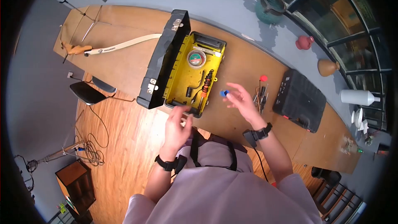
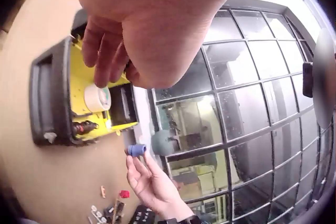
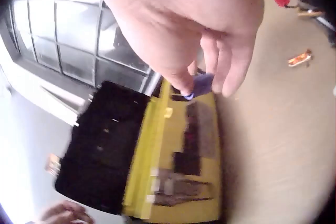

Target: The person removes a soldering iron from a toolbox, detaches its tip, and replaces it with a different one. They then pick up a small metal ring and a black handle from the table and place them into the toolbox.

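Pinching blue pc, R hand (image 1: 241, 103) near yellow toolbox (image 1: 181, 81) w/ tape, tools (image 1: 206, 84).

Leaves room for a hand over the brown tabletop (image 1: 238, 64), between the open black-and-yellow toolbox (image 1: 220, 60) and the loose slim tools (image 1: 261, 98). Meets a flat black case (image 1: 300, 99) beyond them. Opens upward inside the toolbox, around the round green-labelled tin (image 1: 196, 59) and coiled black-and-orange tool (image 1: 207, 81). Stops leftward at the raised black lid (image 1: 168, 49).

Stretches wide, a brown table (image 1: 239, 64). Bears a bow (image 1: 124, 45) upper left, open toolbox (image 1: 165, 58) centre, tools (image 1: 261, 99) and black case (image 1: 301, 99) right.
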Action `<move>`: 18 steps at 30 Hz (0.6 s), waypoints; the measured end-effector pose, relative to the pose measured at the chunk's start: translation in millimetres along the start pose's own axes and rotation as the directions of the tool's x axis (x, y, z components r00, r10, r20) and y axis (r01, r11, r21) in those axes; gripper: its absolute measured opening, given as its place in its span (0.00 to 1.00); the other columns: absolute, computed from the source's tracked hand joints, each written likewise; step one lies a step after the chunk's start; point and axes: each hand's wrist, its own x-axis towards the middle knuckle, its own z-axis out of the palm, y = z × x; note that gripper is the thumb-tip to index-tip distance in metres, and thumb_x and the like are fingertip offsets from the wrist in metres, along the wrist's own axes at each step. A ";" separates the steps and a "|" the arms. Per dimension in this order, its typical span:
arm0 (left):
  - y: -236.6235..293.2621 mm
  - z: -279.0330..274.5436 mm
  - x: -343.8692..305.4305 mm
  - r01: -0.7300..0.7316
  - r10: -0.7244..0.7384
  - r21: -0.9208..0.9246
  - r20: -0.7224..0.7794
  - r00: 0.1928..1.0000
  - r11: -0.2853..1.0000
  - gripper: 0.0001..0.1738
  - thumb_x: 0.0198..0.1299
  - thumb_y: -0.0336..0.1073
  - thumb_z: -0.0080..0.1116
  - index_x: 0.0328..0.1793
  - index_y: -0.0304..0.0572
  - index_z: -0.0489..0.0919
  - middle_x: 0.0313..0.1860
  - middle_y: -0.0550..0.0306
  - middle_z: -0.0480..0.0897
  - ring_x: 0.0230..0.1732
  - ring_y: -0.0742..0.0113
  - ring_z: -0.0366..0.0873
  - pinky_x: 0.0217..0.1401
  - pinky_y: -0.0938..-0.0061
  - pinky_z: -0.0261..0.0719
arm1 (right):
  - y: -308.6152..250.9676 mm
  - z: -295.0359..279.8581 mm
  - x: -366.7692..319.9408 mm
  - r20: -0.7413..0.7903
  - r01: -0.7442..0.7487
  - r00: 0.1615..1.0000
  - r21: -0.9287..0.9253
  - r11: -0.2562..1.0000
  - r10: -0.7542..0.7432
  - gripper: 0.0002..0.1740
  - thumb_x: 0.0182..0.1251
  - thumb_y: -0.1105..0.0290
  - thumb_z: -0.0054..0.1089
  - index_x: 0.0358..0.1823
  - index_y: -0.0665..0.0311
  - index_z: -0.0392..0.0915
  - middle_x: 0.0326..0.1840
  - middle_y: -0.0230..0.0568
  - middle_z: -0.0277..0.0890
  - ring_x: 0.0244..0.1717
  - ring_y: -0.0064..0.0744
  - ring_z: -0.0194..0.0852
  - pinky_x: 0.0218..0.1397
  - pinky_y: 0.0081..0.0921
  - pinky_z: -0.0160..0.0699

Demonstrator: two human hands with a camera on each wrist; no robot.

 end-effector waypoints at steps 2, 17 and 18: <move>26.0 12.4 16.7 -0.136 0.140 -0.038 0.112 0.984 0.990 0.17 0.60 0.26 0.65 0.56 0.38 0.80 0.49 0.49 0.81 0.39 0.55 0.85 0.42 0.64 0.83 | -9.4 8.0 -17.5 0.024 -0.003 1.000 0.000 1.000 0.003 0.26 0.75 0.67 0.64 0.71 0.57 0.68 0.52 0.34 0.83 0.49 0.21 0.82 0.45 0.21 0.82; -7.2 72.3 155.8 -0.185 0.180 0.231 0.043 0.983 0.955 0.13 0.59 0.35 0.71 0.47 0.38 0.82 0.39 0.47 0.87 0.35 0.47 0.86 0.42 0.60 0.83 | 109.6 -80.0 -90.4 -0.530 -0.029 0.815 -0.443 0.896 -0.235 0.16 0.68 0.66 0.66 0.54 0.63 0.77 0.42 0.45 0.85 0.41 0.37 0.87 0.44 0.33 0.85; -15.5 79.2 170.3 -0.200 0.197 0.279 0.042 0.980 0.939 0.14 0.60 0.36 0.71 0.47 0.38 0.82 0.39 0.47 0.88 0.35 0.46 0.86 0.43 0.59 0.83 | 115.6 -85.2 -91.0 -0.546 -0.036 0.804 -0.441 0.897 -0.237 0.16 0.68 0.66 0.66 0.54 0.63 0.77 0.42 0.45 0.85 0.41 0.37 0.87 0.44 0.33 0.85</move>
